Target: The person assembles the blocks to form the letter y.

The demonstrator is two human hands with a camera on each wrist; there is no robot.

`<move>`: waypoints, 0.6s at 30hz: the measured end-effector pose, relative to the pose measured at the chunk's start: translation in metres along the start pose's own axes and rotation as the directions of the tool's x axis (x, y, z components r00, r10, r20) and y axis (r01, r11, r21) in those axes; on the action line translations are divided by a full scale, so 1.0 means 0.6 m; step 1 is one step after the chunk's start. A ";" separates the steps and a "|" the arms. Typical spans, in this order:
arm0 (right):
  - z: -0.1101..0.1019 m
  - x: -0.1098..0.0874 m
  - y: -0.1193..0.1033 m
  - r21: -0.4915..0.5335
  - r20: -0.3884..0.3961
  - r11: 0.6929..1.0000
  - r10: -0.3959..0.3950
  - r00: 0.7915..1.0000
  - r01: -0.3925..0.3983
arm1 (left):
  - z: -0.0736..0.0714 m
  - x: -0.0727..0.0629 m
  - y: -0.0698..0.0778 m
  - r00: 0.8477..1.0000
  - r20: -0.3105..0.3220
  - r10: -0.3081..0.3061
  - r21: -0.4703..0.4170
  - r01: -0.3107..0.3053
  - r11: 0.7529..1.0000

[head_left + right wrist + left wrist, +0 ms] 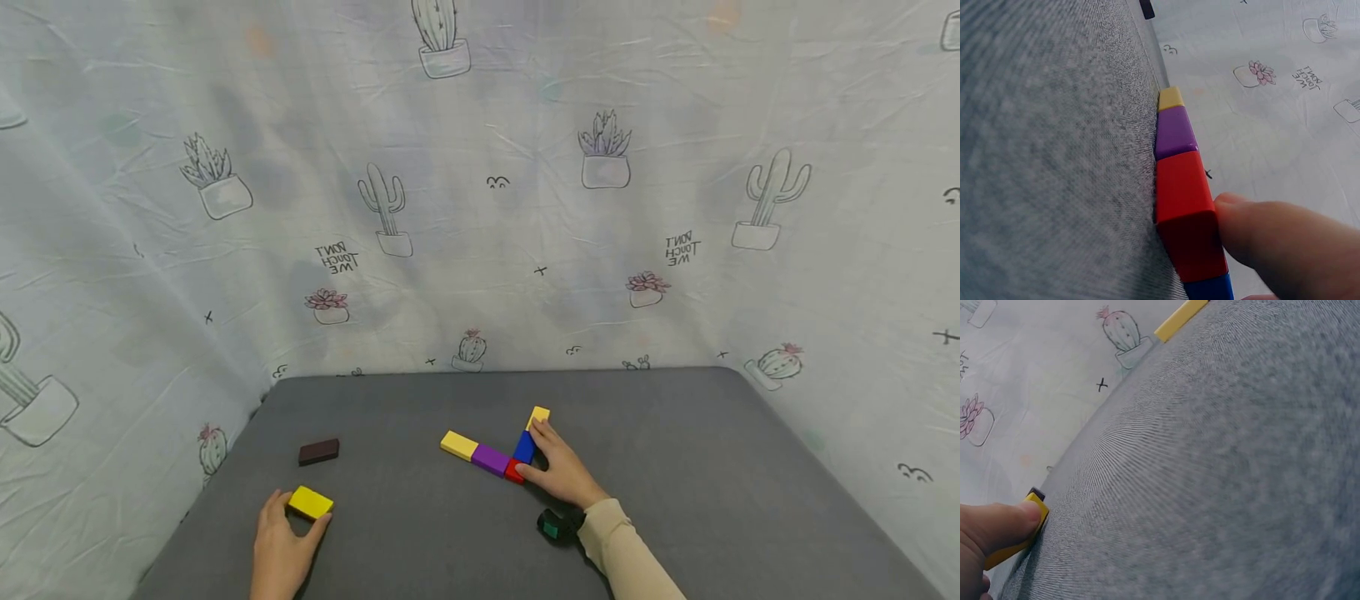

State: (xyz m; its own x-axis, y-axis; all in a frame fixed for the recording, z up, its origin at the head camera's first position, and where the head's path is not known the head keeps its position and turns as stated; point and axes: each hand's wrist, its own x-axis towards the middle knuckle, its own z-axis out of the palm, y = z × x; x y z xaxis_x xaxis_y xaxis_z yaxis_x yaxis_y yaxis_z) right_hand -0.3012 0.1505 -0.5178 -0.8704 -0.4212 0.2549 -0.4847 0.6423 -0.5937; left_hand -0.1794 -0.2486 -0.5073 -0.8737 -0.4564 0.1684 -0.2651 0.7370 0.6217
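My left hand (285,537) pinches a bright yellow block (311,502) between thumb and fingers at the left of the table. In the left wrist view the thumb (1013,520) presses along its side. My right hand (561,468) reaches over a bent row of blocks. Its thumb touches the red block (1185,187) at the corner, and a fingertip rests at the pale yellow block (538,414) at the far end. Between these two lies a blue block (524,447). From the red corner the other arm continues with a purple block (491,460) and another pale yellow block (459,445).
A dark brown block (318,452) lies beyond my left hand. A black object with a green patch (553,527) is by my right wrist. The grey cloth table (420,542) ends at a pale curtain (480,208) with printed cacti.
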 end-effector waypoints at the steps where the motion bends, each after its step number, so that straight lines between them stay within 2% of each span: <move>1: 0.000 0.000 0.000 0.000 -0.006 1.000 -0.007 1.000 0.007 | 0.000 0.000 0.001 1.000 0.000 0.003 -0.001 -0.003 1.000; 6: -0.002 0.002 -0.002 0.022 0.015 0.999 0.033 0.999 -0.033 | 0.001 -0.001 0.007 1.000 0.014 0.010 -0.011 -0.010 1.000; 11: -0.003 0.006 -0.001 0.005 0.042 0.997 0.077 0.996 -0.077 | 0.003 -0.002 0.013 0.996 0.092 0.021 -0.004 -0.021 1.000; 18: -0.003 0.005 -0.003 -0.004 0.046 0.997 0.080 0.996 -0.080 | 0.003 -0.011 0.020 0.980 0.178 0.089 -0.057 -0.080 0.995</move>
State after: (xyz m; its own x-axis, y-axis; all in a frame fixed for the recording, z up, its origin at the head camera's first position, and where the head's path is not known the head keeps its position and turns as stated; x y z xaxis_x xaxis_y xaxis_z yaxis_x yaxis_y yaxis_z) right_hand -0.3030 0.1495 -0.5147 -0.9015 -0.3974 0.1713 -0.4139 0.6763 -0.6094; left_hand -0.1774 -0.2359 -0.5027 -0.9524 -0.2930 0.0845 -0.1706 0.7417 0.6487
